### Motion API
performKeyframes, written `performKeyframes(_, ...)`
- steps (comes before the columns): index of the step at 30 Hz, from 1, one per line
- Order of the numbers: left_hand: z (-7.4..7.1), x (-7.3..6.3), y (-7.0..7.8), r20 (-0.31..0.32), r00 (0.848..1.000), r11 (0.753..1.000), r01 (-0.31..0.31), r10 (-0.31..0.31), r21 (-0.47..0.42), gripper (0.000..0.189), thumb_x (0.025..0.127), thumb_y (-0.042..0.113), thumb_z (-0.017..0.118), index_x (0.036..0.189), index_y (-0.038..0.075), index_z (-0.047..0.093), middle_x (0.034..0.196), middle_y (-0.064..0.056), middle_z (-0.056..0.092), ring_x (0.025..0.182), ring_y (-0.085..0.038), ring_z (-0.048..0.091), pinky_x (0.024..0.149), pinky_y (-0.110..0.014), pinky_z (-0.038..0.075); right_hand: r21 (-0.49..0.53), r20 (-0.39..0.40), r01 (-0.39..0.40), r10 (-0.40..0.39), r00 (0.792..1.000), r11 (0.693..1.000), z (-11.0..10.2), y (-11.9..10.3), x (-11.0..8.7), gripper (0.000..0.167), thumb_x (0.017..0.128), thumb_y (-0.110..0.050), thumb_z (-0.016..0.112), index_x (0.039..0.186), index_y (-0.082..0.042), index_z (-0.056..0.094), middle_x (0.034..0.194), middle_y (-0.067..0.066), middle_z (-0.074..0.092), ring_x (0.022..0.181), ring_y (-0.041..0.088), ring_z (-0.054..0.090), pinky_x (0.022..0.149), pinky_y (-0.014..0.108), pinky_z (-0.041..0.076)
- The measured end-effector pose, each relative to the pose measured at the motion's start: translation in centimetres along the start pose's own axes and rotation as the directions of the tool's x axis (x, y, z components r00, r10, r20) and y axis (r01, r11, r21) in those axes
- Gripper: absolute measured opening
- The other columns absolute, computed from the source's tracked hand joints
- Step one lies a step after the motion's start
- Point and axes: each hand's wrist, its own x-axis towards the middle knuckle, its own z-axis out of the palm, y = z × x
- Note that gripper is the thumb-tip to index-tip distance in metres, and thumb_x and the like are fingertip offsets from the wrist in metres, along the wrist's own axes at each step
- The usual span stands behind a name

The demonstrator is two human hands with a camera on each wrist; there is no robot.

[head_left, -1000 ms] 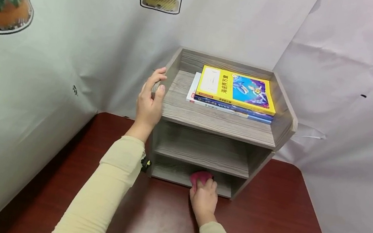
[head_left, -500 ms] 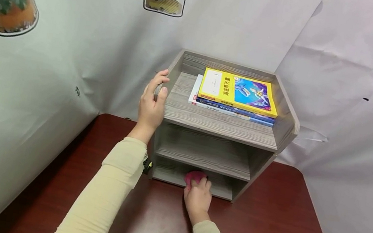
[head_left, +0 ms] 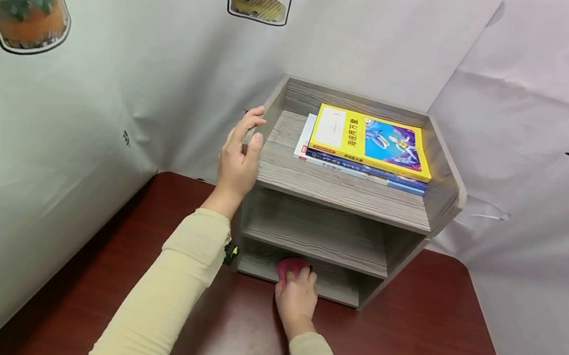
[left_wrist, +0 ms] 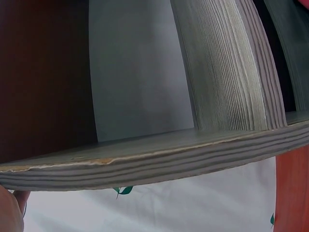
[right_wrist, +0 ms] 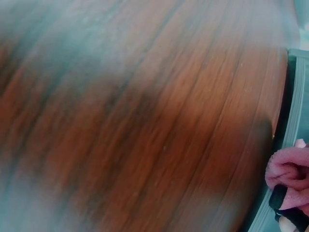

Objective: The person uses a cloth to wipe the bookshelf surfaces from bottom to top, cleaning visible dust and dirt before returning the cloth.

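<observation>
A grey wood-grain shelf unit (head_left: 338, 192) with a raised rim stands on the table. My left hand (head_left: 239, 164) grips the upper part of its left side panel, thumb at the front edge. In the left wrist view, a bit of that hand (left_wrist: 8, 212) shows beside the panel edge (left_wrist: 145, 166). My right hand (head_left: 295, 303) reaches into the lowest compartment and holds a bunched pink cloth (head_left: 288, 267) against the bottom board. The right wrist view shows the folded fuzzy cloth (right_wrist: 287, 166) at its right edge, with a black band (right_wrist: 285, 203) beside it.
Several stacked books (head_left: 370, 144), a yellow one on top, lie on the unit's top. The middle board (head_left: 314, 238) hangs close above my right hand. The unit stands on a reddish-brown table (head_left: 403, 345). White sheeting (head_left: 169, 60) with printed plants surrounds it.
My right hand has slid left along the bottom board with the pink cloth. The left hand keeps its place on the side panel. The head view has shifted slightly.
</observation>
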Motion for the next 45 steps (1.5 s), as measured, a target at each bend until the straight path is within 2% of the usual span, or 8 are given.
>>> performKeyframes(7, -0.1, 0.0, -0.1, 0.007, 1.000, 1.000, -0.009, 0.009, 0.016, 0.032, 0.094, 0.030, 0.039, 0.113, 0.011, 0.056, 0.134, 0.008, 0.049, 0.120, -0.009, 0.043, 0.082, -0.041, 0.041, 0.011, -0.004, 0.019, -0.019, 1.000, 1.000, 0.5, -0.7, 0.2, 0.018, 0.072, -0.022, 0.069, 0.085, -0.010, 0.069, 0.097, 0.020, 0.054, 0.085, 0.034, 0.048, 0.045, 0.040, 0.046)
performKeyframes(13, -0.1, -0.1, -0.1, -0.001, 1.000, 1.000, -0.016, 0.016, 0.018, 0.034, 0.093, 0.031, 0.039, 0.113, 0.010, 0.057, 0.134, 0.008, 0.050, 0.118, -0.011, 0.045, 0.067, -0.036, 0.039, 0.014, -0.019, 0.031, -0.031, 0.999, 0.999, 0.6, -1.6, 0.4, 0.018, 0.072, -0.023, 0.068, 0.084, -0.010, 0.069, 0.100, 0.021, 0.055, 0.086, 0.033, 0.049, 0.043, 0.040, 0.046)
performKeyframes(16, 0.0, -0.1, -0.1, -0.005, 1.000, 1.000, -0.015, 0.015, 0.016, 0.034, 0.093, 0.031, 0.039, 0.113, 0.009, 0.057, 0.134, 0.009, 0.050, 0.118, -0.011, 0.045, 0.065, -0.035, 0.038, 0.021, -0.016, 0.032, -0.032, 0.999, 0.999, 0.5, -2.1, 0.5, 0.019, 0.072, -0.025, 0.068, 0.083, -0.009, 0.069, 0.100, 0.021, 0.055, 0.086, 0.034, 0.049, 0.043, 0.040, 0.046)
performKeyframes(23, 0.0, -0.1, -0.1, -0.013, 1.000, 0.999, -0.029, 0.029, 0.017, 0.034, 0.093, 0.029, 0.040, 0.112, 0.007, 0.057, 0.133, 0.006, 0.051, 0.121, -0.012, 0.044, 0.083, -0.042, 0.041, 0.040, 0.032, 0.049, -0.050, 0.998, 0.998, 0.7, -3.2, 0.7, 0.030, 0.069, -0.033, 0.070, 0.087, -0.009, 0.068, 0.101, 0.020, 0.054, 0.087, 0.033, 0.048, 0.046, 0.039, 0.047)
performKeyframes(30, 0.0, -0.1, -0.1, -0.009, 1.000, 0.999, -0.027, 0.027, 0.028, 0.034, 0.093, 0.030, 0.038, 0.113, 0.009, 0.057, 0.133, 0.006, 0.051, 0.116, -0.014, 0.047, 0.082, -0.044, 0.042, 0.053, 0.121, 0.073, -0.079, 0.990, 0.996, 0.9, -4.3, 0.8, 0.042, 0.067, -0.037, 0.070, 0.100, -0.011, 0.066, 0.104, 0.019, 0.052, 0.093, 0.033, 0.046, 0.050, 0.038, 0.048)
performKeyframes(37, -0.1, -0.1, 0.0, -0.001, 1.000, 1.000, -0.020, 0.020, 0.022, 0.030, 0.093, 0.028, 0.040, 0.113, 0.011, 0.057, 0.134, 0.007, 0.050, 0.119, -0.013, 0.045, 0.078, -0.044, 0.042, 0.076, 0.145, 0.080, -0.090, 0.985, 0.994, 1.2, -5.7, 0.9, 0.045, 0.068, -0.037, 0.069, 0.105, -0.011, 0.066, 0.104, 0.018, 0.051, 0.093, 0.032, 0.046, 0.050, 0.037, 0.047)
performKeyframes(45, -0.1, -0.2, 0.0, -0.001, 1.000, 0.999, -0.026, 0.026, 0.026, 0.032, 0.093, 0.029, 0.039, 0.113, 0.010, 0.056, 0.134, 0.006, 0.050, 0.116, -0.014, 0.047, 0.074, -0.042, 0.041, 0.077, 0.160, 0.075, -0.086, 0.983, 0.994, 1.5, -6.9, 1.2, 0.046, 0.069, -0.037, 0.070, 0.105, -0.009, 0.065, 0.104, 0.019, 0.050, 0.093, 0.033, 0.045, 0.054, 0.037, 0.048)
